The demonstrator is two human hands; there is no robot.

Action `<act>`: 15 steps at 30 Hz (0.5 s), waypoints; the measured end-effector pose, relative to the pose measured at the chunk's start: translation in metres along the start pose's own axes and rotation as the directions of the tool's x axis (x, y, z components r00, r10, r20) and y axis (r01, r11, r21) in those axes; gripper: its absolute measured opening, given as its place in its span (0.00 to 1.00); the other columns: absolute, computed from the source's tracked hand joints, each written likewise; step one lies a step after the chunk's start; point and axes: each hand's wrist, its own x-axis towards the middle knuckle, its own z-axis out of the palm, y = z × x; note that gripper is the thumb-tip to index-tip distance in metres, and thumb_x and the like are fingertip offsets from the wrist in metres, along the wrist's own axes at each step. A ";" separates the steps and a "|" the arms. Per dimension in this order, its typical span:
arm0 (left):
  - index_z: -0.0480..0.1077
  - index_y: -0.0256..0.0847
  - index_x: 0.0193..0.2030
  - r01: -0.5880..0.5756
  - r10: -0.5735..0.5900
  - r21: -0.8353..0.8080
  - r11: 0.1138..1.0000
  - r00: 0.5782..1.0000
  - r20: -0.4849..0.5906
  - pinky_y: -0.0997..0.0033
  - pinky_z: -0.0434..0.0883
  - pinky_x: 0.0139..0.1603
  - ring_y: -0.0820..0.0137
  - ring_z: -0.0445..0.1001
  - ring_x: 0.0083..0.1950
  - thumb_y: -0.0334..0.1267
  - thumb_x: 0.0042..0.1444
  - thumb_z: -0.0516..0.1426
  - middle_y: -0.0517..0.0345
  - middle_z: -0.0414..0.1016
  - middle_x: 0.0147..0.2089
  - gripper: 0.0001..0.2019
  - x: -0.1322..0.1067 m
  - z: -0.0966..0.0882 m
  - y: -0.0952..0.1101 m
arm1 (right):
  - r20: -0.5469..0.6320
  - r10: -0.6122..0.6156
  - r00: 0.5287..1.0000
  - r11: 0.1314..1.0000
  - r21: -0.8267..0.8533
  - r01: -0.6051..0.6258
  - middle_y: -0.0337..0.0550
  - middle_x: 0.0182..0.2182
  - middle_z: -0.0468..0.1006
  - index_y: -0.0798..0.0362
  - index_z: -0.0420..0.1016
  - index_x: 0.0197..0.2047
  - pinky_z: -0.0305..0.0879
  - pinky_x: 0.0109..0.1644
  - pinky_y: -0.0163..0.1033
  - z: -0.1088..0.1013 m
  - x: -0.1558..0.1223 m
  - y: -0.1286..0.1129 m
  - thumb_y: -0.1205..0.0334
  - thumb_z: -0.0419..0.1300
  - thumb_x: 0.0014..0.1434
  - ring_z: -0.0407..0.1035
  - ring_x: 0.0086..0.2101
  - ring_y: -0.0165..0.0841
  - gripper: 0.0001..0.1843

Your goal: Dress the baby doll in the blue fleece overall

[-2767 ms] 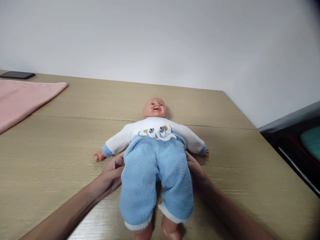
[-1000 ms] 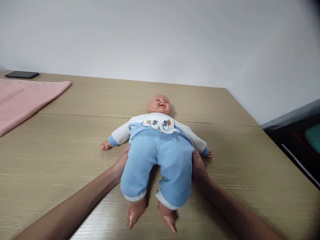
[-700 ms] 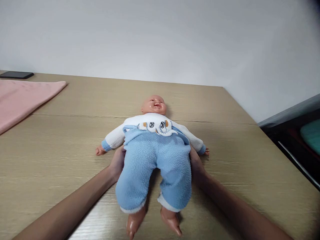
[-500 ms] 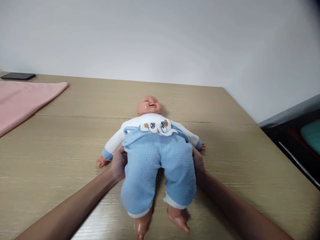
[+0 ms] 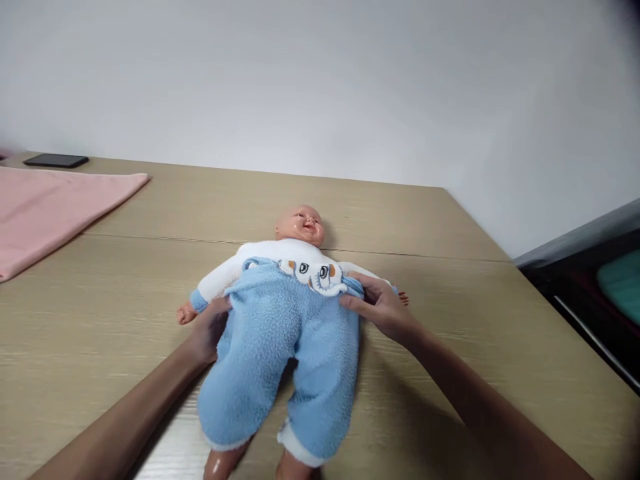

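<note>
A baby doll (image 5: 300,227) lies on its back on the table, head away from me and bare feet towards me. It wears a white long-sleeved top (image 5: 230,270) with blue cuffs and light-blue fleece pants (image 5: 270,333). A white animal face with dark eyes is on the front of the waist. My left hand (image 5: 209,330) is closed at the left side of the pants, its fingers largely hidden behind the cloth. At the right waist, my right hand (image 5: 377,305) pinches the blue fabric between thumb and fingers.
The wooden table (image 5: 475,320) has a seam across it and meets a pale wall. A pink cloth (image 5: 60,210) lies at the left, with a black phone (image 5: 56,161) behind it. Beyond the right edge are a dark frame and teal fabric (image 5: 620,283).
My right hand has come up from beside the pants to the waist and now grips the fabric there. The doll's legs have shifted left and towards me, and the left hand moved left.
</note>
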 end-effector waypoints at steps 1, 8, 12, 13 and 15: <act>0.71 0.48 0.22 -0.011 0.011 -0.012 1.000 1.000 0.003 0.55 0.83 0.37 0.53 0.82 0.33 0.48 0.30 0.77 0.64 0.68 0.18 0.21 0.000 -0.002 0.002 | 0.006 -0.022 1.000 1.000 0.009 0.022 0.39 0.39 0.75 0.46 0.82 0.43 0.67 0.51 0.41 0.001 0.003 -0.001 0.43 0.74 0.65 0.68 0.41 0.37 0.16; 0.84 0.46 0.41 -0.062 0.070 -0.090 0.994 0.993 0.090 0.51 0.82 0.64 0.42 0.81 0.66 0.59 0.38 0.80 0.53 0.89 0.46 0.27 -0.007 0.012 0.016 | -0.061 -0.024 0.998 0.980 0.198 0.036 0.39 0.53 0.83 0.41 0.79 0.56 0.68 0.65 0.42 0.006 0.025 0.012 0.41 0.69 0.70 0.75 0.54 0.38 0.18; 0.85 0.44 0.46 -0.040 0.048 -0.064 0.997 0.989 0.139 0.59 0.82 0.61 0.48 0.85 0.60 0.55 0.46 0.80 0.53 0.89 0.45 0.25 -0.002 0.021 0.015 | -0.037 -0.003 0.999 0.981 0.195 0.010 0.40 0.51 0.85 0.43 0.78 0.55 0.70 0.64 0.43 0.005 0.034 0.021 0.44 0.73 0.67 0.77 0.53 0.38 0.19; 0.85 0.44 0.45 -0.049 0.058 -0.053 0.997 0.983 0.174 0.62 0.83 0.57 0.50 0.86 0.56 0.54 0.47 0.79 0.53 0.88 0.42 0.24 0.000 0.021 0.013 | -0.025 0.002 1.000 0.983 0.181 0.002 0.41 0.52 0.85 0.44 0.78 0.55 0.70 0.66 0.44 0.004 0.035 0.023 0.45 0.72 0.67 0.77 0.54 0.39 0.20; 0.85 0.43 0.43 -0.069 0.073 -0.026 0.997 0.963 0.261 0.67 0.83 0.49 0.56 0.86 0.47 0.55 0.50 0.78 0.54 0.86 0.38 0.22 0.005 0.017 0.012 | 0.001 0.021 1.000 0.988 0.151 -0.021 0.43 0.55 0.85 0.45 0.79 0.58 0.68 0.69 0.47 0.003 0.036 0.026 0.49 0.70 0.67 0.77 0.56 0.40 0.20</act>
